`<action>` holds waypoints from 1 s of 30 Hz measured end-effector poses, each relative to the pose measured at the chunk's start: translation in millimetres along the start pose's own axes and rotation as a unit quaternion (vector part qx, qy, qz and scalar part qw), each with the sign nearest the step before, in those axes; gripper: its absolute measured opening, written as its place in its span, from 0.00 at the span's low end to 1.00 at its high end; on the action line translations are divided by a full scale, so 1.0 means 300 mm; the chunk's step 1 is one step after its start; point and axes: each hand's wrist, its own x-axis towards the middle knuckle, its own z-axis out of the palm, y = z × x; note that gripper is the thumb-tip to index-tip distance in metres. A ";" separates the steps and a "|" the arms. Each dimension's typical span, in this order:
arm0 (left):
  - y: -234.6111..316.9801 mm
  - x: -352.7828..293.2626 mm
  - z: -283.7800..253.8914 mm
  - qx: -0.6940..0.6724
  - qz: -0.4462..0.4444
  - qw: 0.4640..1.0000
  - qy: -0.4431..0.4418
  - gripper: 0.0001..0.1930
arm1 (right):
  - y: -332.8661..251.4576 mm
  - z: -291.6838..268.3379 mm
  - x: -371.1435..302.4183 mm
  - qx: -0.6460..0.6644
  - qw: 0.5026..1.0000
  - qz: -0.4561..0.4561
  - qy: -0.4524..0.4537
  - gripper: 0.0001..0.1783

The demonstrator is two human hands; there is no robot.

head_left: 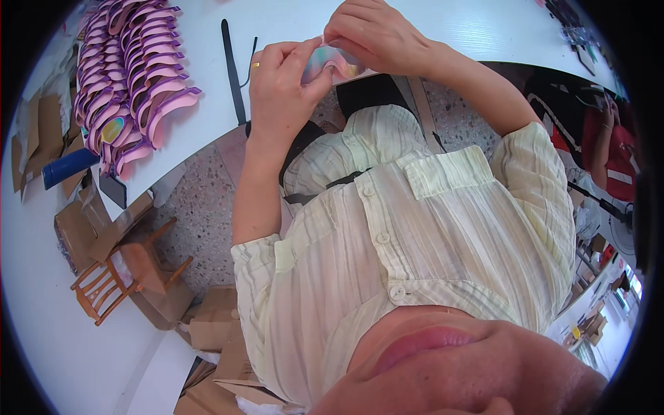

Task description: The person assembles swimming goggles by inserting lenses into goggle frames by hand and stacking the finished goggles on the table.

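Note:
Close to the table's near edge, both my hands hold up a curved, shiny piece of pastel rainbow material, shaped like part of an eye mask. My left hand, with a ring on one finger, pinches its left side between thumb and fingers. Over its upper edge, my right hand is closed with fingertips bent down onto it. The fingers cover part of the piece. To the left lie stacked rows of pink, purple-edged curved pieces, with a round yellowish label on one.
A black strap and thin cord lie on the white table. A blue cylinder and dark phone-like slab sit at its left corner. Below are a wooden chair and cardboard boxes. Another person in red is at right.

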 end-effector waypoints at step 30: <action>0.017 -0.030 -0.034 -0.325 -0.192 0.923 -0.078 0.21 | -0.007 -0.074 -0.076 0.643 0.569 0.507 -0.080 0.18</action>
